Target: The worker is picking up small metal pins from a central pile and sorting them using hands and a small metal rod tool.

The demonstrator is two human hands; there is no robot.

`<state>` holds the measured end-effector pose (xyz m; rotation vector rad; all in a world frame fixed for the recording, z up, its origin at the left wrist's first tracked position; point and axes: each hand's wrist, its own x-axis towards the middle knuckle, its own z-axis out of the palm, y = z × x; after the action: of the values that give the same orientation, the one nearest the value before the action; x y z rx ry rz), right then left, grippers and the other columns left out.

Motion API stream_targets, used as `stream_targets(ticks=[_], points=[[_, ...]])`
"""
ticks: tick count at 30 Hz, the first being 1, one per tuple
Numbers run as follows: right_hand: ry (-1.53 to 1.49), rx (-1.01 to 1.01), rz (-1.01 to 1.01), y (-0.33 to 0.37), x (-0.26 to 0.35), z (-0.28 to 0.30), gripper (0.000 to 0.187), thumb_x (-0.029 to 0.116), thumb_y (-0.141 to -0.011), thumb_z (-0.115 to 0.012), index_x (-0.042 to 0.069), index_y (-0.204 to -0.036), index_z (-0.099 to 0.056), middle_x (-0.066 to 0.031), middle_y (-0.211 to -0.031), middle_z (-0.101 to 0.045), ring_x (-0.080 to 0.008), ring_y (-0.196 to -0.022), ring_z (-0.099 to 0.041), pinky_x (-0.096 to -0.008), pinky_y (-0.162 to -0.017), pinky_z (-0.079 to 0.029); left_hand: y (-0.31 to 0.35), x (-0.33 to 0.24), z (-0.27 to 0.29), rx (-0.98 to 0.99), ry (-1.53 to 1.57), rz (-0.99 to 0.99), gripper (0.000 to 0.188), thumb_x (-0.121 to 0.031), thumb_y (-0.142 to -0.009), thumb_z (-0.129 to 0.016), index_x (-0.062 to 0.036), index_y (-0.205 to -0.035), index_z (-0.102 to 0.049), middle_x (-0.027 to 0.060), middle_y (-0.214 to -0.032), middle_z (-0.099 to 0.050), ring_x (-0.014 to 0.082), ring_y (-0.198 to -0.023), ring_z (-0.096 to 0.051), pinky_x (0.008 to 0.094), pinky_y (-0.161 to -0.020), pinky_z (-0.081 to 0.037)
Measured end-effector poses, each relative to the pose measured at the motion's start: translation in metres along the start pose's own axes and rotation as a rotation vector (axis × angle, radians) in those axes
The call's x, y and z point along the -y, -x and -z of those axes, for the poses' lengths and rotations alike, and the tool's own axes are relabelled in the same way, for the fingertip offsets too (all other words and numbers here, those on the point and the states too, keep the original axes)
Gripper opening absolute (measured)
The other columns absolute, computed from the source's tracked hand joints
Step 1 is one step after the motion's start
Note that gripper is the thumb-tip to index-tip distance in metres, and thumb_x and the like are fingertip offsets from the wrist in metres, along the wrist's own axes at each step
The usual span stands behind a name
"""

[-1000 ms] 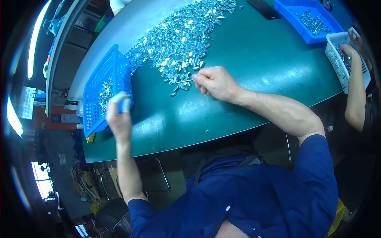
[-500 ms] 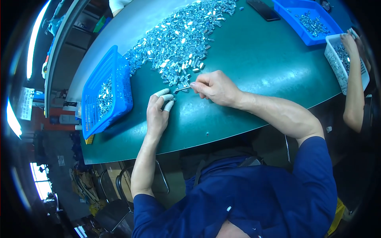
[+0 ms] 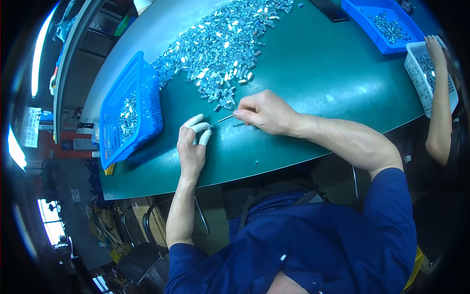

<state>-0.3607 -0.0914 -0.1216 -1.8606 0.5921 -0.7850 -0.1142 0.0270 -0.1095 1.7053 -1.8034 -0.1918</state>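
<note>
L hand (image 3: pixel 191 153) off bskt (image 3: pixel 151 109), over grn tbl (image 3: pixel 323 110)

Left hand (image 3: pixel 192 149) reaching, fingers (image 3: pixel 200 127) bent; right hand (image 3: pixel 270 113) pinching, forearm (image 3: pixel 347 137) slanted.

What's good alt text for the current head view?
A person's right hand holds a thin metal rod pointing toward their left hand, whose pale-covered fingers appear to pinch a small metal piece, over a green table. Beyond lies a heap of loose metal pieces; a blue perforated basket stands left.
</note>
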Motion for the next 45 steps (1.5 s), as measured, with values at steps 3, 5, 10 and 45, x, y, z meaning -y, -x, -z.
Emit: stream_targets(ticks=[3,5,10,45], points=[[0.016,0.001,-0.008,0.003,0.002,-0.004,0.031,0.030,-0.098,-0.066,0.002,-0.085,-0.073,-0.0135,-0.073,-0.072,-0.0310,-0.069,-0.071,-0.0438,-0.067,-0.053,-0.003,-0.016,0.001,-0.015,0.044,-0.062,0.020,0.000,-0.088,-0.078,-0.0045,-0.107,-0.074,0.0144,-0.129,-0.070,0.0326,-0.124,-0.063,0.0410,-0.102,-0.053],[0.005,0.001,0.001,0.002,0.002,-0.004,0.030,0.029,-0.098,-0.066,0.002,-0.086,-0.074,-0.0136,-0.073,-0.072,-0.0313,-0.070,-0.071,-0.0437,-0.067,-0.053,-0.004,-0.020,-0.001,-0.008,0.040,-0.116,0.021,0.000,-0.088,-0.077,-0.0045,-0.107,-0.074,0.0140,-0.128,-0.071,0.0322,-0.124,-0.063,0.0407,-0.101,-0.053],[-0.087,0.013,-0.100,0.000,0.004,0.001,0.029,0.028,-0.097,-0.066,0.002,-0.087,-0.074,-0.0140,-0.073,-0.072,-0.0329,-0.070,-0.071,-0.0440,-0.067,-0.053,-0.001,-0.020,-0.008,-0.013,0.243,-0.001,0.020,0.000,-0.088,-0.078,-0.0043,-0.107,-0.074,0.0120,-0.124,-0.073,0.0305,-0.119,-0.066,0.0403,-0.101,-0.053],[-0.102,-0.078,-0.126,-0.004,-0.004,0.003,0.036,0.030,-0.102,-0.062,0.002,-0.080,-0.070,-0.0082,-0.068,-0.069,-0.0181,-0.061,-0.065,-0.0363,-0.060,-0.050,-0.047,-0.003,-0.006,0.004,-0.207,-0.170,0.031,-0.010,-0.084,-0.083,-0.0057,-0.113,-0.075,0.0135,-0.109,-0.071,0.0318,-0.103,-0.068,0.0405,-0.089,-0.055]])
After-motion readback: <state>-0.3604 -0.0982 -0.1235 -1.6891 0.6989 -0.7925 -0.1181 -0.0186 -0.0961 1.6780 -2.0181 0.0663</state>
